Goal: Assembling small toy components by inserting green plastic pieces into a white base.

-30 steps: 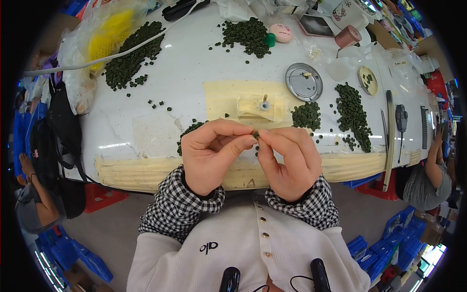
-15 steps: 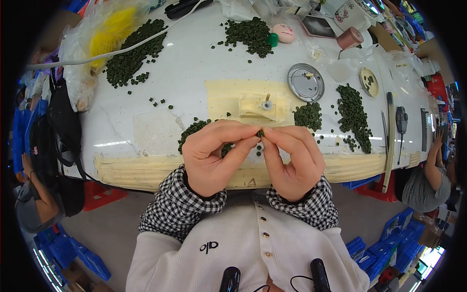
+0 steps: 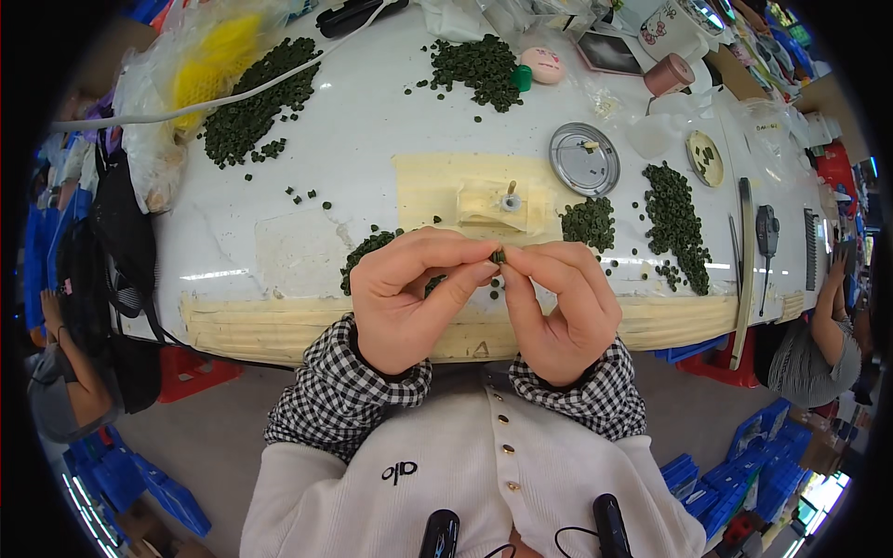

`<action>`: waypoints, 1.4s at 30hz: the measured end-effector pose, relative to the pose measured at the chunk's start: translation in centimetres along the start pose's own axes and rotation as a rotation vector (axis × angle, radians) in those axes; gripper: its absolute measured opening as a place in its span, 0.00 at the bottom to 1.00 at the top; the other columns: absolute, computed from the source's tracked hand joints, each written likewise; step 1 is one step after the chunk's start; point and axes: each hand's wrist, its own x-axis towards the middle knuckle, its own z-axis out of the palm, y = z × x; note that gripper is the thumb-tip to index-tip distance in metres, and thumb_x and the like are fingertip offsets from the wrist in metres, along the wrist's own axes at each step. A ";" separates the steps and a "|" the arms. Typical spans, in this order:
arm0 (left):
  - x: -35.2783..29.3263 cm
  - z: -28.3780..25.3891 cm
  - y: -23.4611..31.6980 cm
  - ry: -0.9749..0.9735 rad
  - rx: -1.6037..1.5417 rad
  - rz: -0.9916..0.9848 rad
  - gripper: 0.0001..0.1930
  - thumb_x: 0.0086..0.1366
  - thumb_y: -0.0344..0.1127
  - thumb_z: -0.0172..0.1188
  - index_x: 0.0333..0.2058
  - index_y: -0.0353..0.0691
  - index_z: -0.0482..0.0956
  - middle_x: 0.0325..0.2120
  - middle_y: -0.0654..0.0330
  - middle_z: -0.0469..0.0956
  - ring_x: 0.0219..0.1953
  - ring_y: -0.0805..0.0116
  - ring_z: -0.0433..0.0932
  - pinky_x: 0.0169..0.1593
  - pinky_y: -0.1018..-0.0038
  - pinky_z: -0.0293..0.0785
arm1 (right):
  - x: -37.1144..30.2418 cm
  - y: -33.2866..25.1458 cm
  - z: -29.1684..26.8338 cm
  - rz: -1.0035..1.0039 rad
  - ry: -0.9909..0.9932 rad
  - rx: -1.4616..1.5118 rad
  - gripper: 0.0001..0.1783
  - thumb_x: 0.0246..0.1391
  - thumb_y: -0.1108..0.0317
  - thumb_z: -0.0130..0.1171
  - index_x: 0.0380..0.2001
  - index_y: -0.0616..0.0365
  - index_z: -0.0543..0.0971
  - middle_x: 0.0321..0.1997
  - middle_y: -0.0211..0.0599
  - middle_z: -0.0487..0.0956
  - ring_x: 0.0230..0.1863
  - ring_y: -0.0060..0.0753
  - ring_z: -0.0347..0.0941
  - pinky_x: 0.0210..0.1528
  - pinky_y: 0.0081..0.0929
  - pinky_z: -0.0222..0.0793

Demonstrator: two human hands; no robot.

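Observation:
Between the fingertips of both hands is a small dark green piece [image 3: 498,256], partly hidden by the fingers. My left hand [image 3: 409,293] pinches it from the left with thumb and forefinger. From the right, my right hand [image 3: 565,302] pinches it the same way. A heap of small dark green pieces [image 3: 365,256] lies beside and partly behind my left hand. Beyond my hands stands a tape-wrapped block [image 3: 484,205] with a metal post [image 3: 511,197] on it. A flatter heap of green pieces [image 3: 589,223] is just past my right hand.
More green heaps lie at the far left [image 3: 256,112], far middle [image 3: 474,70] and right [image 3: 676,223]. A round metal tray [image 3: 584,158] and a small cream dish [image 3: 705,158] stand at the right. A screwdriver [image 3: 767,237] lies near the right edge. A white cable [image 3: 223,98] crosses the far left.
The small green piece has turned slightly between my fingertips. Both hands stay in almost the same place, and the heaps have not moved.

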 end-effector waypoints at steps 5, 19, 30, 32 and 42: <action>0.0 0.0 -0.1 -0.006 -0.015 -0.015 0.12 0.57 0.15 0.60 0.41 0.28 0.80 0.37 0.51 0.80 0.38 0.70 0.79 0.41 0.79 0.75 | 0.0 0.1 0.1 -0.003 0.010 0.004 0.15 0.42 0.84 0.65 0.37 0.64 0.81 0.32 0.39 0.78 0.30 0.33 0.76 0.31 0.23 0.73; 0.0 -0.1 0.0 -0.008 -0.066 -0.071 0.11 0.58 0.17 0.61 0.41 0.28 0.80 0.36 0.54 0.80 0.38 0.72 0.79 0.42 0.79 0.75 | 0.3 0.1 -0.1 -0.068 0.006 -0.003 0.17 0.42 0.84 0.66 0.39 0.62 0.81 0.33 0.37 0.78 0.30 0.32 0.75 0.30 0.24 0.72; -0.1 0.3 -0.4 0.010 0.233 0.135 0.12 0.57 0.18 0.62 0.42 0.27 0.80 0.38 0.50 0.82 0.37 0.69 0.82 0.41 0.77 0.78 | 0.2 0.2 0.3 -0.062 0.044 -0.078 0.14 0.42 0.84 0.66 0.37 0.65 0.81 0.32 0.39 0.78 0.30 0.33 0.76 0.30 0.23 0.73; 0.1 0.5 -0.3 0.003 0.345 0.234 0.13 0.56 0.18 0.62 0.42 0.27 0.80 0.38 0.49 0.82 0.37 0.68 0.82 0.40 0.77 0.78 | 0.2 0.1 0.4 -0.057 0.058 -0.097 0.14 0.43 0.84 0.66 0.37 0.65 0.81 0.32 0.39 0.78 0.29 0.33 0.76 0.30 0.23 0.73; -0.2 0.7 -0.5 0.023 0.297 0.200 0.14 0.56 0.17 0.62 0.43 0.29 0.80 0.39 0.49 0.81 0.37 0.67 0.82 0.41 0.77 0.78 | -0.2 0.0 0.7 0.093 0.087 0.058 0.14 0.45 0.84 0.65 0.38 0.65 0.81 0.33 0.41 0.79 0.30 0.33 0.77 0.32 0.22 0.74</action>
